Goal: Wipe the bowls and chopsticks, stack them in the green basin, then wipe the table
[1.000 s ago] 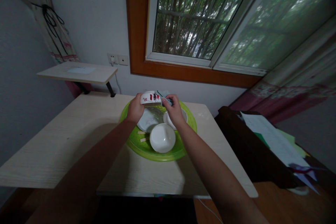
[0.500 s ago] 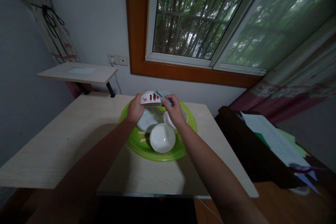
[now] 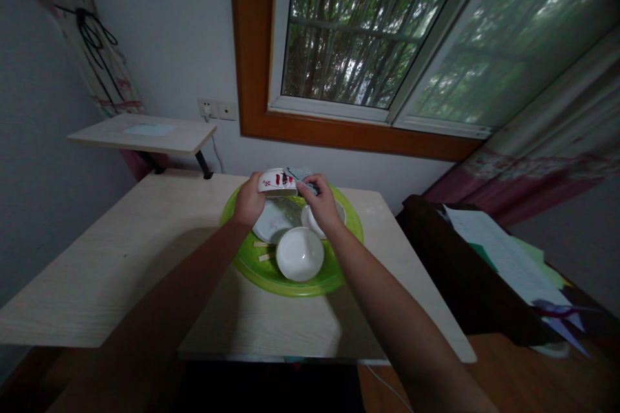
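Above the far part of a green basin [image 3: 290,288], my left hand [image 3: 250,199] is closed on a white bowl [image 3: 276,182] with red and dark markings. The bowl is tilted on its side. My right hand [image 3: 317,197] is closed on a grey-green cloth [image 3: 301,173], which lies against the bowl's right end. Below my hands, the basin holds a white plate [image 3: 276,222], a white bowl [image 3: 300,255] nearest me and another white bowl [image 3: 314,222] partly hidden by my right hand. Pale chopsticks [image 3: 264,257] stick out left of the near bowl.
The basin stands on a pale wooden desk [image 3: 159,258]. A raised shelf [image 3: 194,136] with a paper on it is at the back left. Past the desk's right edge, papers [image 3: 504,251] lie on a dark piece of furniture. A window [image 3: 358,45] is behind.
Hardly anything differs. The cloth shifts very slightly at the bowl's right end, while my left hand and the bowl stay in place.
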The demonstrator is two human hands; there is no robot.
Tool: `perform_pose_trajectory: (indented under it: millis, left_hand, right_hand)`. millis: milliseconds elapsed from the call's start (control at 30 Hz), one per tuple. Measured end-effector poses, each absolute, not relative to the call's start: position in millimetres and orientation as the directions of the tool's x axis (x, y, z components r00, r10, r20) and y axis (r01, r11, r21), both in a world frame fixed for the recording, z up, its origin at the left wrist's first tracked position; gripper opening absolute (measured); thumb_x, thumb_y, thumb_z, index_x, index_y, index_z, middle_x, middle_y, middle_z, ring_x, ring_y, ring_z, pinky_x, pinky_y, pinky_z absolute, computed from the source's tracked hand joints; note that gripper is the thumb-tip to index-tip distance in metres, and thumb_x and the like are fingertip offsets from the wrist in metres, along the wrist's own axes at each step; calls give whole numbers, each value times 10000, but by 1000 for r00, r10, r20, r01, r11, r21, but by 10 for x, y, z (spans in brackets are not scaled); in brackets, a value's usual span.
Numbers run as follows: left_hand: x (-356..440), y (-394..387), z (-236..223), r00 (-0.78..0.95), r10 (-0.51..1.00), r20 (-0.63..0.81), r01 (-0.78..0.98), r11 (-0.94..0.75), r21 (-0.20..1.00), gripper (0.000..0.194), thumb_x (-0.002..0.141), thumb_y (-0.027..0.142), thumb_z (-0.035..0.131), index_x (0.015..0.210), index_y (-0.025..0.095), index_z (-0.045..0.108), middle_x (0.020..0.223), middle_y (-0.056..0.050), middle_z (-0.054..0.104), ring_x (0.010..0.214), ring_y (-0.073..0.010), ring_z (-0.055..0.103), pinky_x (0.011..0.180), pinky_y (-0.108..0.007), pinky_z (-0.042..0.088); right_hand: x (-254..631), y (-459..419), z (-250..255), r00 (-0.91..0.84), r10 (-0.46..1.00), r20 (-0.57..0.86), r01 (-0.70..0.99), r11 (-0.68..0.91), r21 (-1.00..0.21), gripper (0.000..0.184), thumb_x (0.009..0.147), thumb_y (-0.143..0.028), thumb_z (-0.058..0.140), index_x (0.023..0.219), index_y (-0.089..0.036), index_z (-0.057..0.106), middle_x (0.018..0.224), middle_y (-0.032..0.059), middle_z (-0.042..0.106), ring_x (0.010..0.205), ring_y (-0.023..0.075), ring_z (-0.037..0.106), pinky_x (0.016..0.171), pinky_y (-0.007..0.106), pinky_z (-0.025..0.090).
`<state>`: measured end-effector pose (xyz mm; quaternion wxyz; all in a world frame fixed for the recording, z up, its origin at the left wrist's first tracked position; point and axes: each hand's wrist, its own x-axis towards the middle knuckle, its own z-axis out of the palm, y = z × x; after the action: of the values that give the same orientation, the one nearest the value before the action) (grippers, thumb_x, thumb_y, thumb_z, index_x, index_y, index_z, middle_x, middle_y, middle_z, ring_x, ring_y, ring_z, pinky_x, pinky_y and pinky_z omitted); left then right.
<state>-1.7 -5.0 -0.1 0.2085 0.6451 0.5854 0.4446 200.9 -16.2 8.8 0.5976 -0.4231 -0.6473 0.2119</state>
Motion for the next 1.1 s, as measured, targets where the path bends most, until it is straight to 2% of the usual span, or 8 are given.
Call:
perform_pose_trajectory:
  millis: [200, 400, 633, 867, 967, 1033, 1100]
  left_hand:
    - [-18, -34, -9, -96, 926, 366, 593, -242, 768, 488, 793, 34, 558, 1240, 207, 651, 1130, -77, 761, 1015, -225, 687, 876, -299, 498]
    - [-15, -43, 8, -106, 929, 355, 568, -237, 788, 498, 783, 26, 559, 1233, 220, 649, 1122, -64, 764, 1010, -214, 685, 867, -288, 500]
    - [-24, -35, -17, -95, 923, 372, 575, -254, 778, 476, 781, 30, 560, 1206, 226, 652, 1104, -55, 761, 993, -205, 680, 875, -283, 503]
    - [-7, -57, -2, -70, 917, 393, 574, -285, 768, 479, 805, 42, 522, 1240, 203, 645, 1154, -80, 759, 1028, -208, 684, 894, -290, 509]
    - [7, -70, 17, -70, 925, 375, 584, -267, 767, 499, 796, 31, 514, 1244, 206, 647, 1159, -78, 762, 1040, -209, 683, 901, -291, 511]
    - [12, -69, 19, -72, 926, 371, 577, -264, 773, 522, 784, 21, 506, 1254, 205, 643, 1158, -75, 763, 1041, -208, 685, 902, -291, 513]
    - [13, -63, 13, -78, 922, 379, 569, -271, 776, 533, 780, 17, 502, 1262, 197, 640, 1158, -79, 763, 1038, -210, 687, 904, -295, 514]
  right_hand:
    - [2030, -121, 34, 57, 853, 518, 195, 499, -844, 231, 841, -456, 713, 878, -243, 632, 887, 2, 577, 883, 200, 537, 827, 321, 428]
    - [2047, -120, 36, 71, 872, 484, 178, 466, -866, 241, 846, -478, 692, 891, -255, 613, 832, 0, 577, 857, 205, 525, 763, 306, 428]
    - [2010, -160, 75, 53, 839, 541, 225, 518, -825, 271, 824, -490, 725, 867, -246, 617, 919, 6, 579, 909, 201, 532, 855, 325, 422]
    - [2047, -115, 9, 82, 862, 501, 215, 475, -853, 252, 859, -483, 679, 901, -250, 594, 887, 0, 583, 912, 205, 541, 851, 322, 443]
    - [2038, -113, -1, 119, 844, 522, 211, 493, -844, 298, 853, -467, 693, 1035, -254, 592, 1027, 15, 606, 982, 204, 557, 908, 332, 448]
    - [2025, -112, -2, 159, 835, 526, 204, 493, -846, 449, 841, -468, 712, 1207, -259, 557, 1145, 36, 607, 1041, 207, 562, 941, 339, 453]
    - [2022, -97, -9, 183, 841, 510, 207, 474, -856, 529, 843, -483, 707, 1287, -251, 537, 1197, 56, 614, 1068, 212, 566, 951, 347, 458]
